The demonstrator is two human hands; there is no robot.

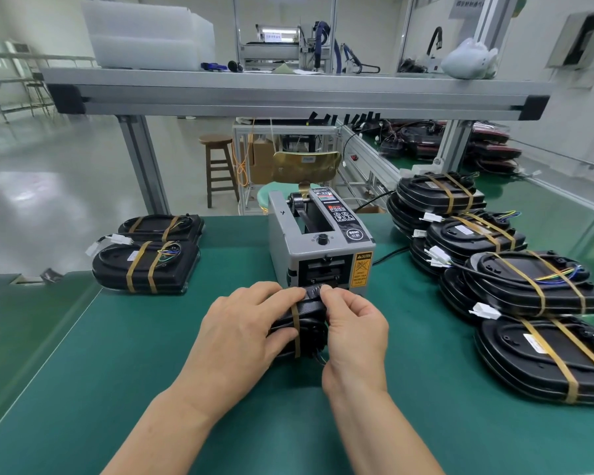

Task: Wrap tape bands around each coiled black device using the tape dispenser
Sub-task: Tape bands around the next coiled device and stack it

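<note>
A black coiled device (pixel 306 325) lies on the green mat just in front of the grey tape dispenser (pixel 319 241). One tan tape band (pixel 295 329) runs across it. My left hand (pixel 244 334) grips the device's left side, with the fingers over its top. My right hand (pixel 352 323) pinches a strip of tape (pixel 314 290) at the dispenser's outlet, above the device's far edge. Much of the device is hidden under both hands.
Two banded devices (pixel 148 267) sit stacked at the left of the green mat (pixel 151 371). Several banded devices (pixel 528 286) are piled along the right. An aluminium frame beam (pixel 288 94) crosses overhead. A stool (pixel 220 166) and a chair stand behind the table.
</note>
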